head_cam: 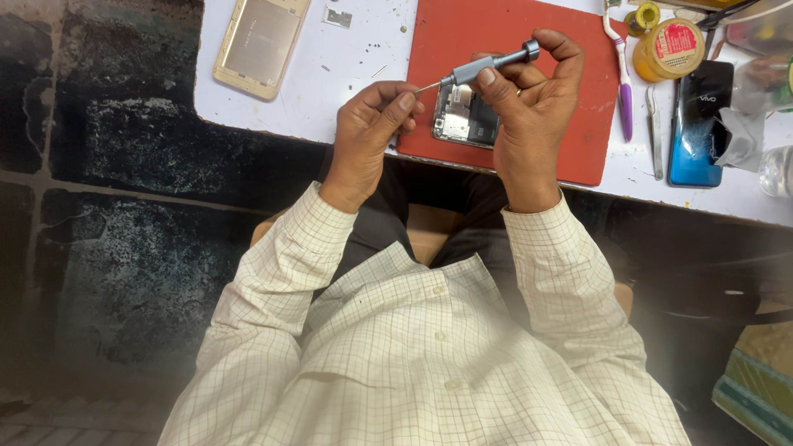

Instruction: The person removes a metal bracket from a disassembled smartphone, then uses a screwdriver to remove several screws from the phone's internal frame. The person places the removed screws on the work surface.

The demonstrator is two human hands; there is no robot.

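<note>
Right hand (533,99) grips grey screwdriver (487,64); left hand (372,124) pinches at its tip (423,86). Opened phone (464,116) on red mat (512,49), back cover (260,43) off, apart; board still in.

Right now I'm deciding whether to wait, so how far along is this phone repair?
Done: the gold back cover is off and lies apart on the white table. In hand: the right hand holds a grey screwdriver, the left hand at its tip, above the opened phone on the red mat. Left: the phone remains open, cover not refitted.
</note>
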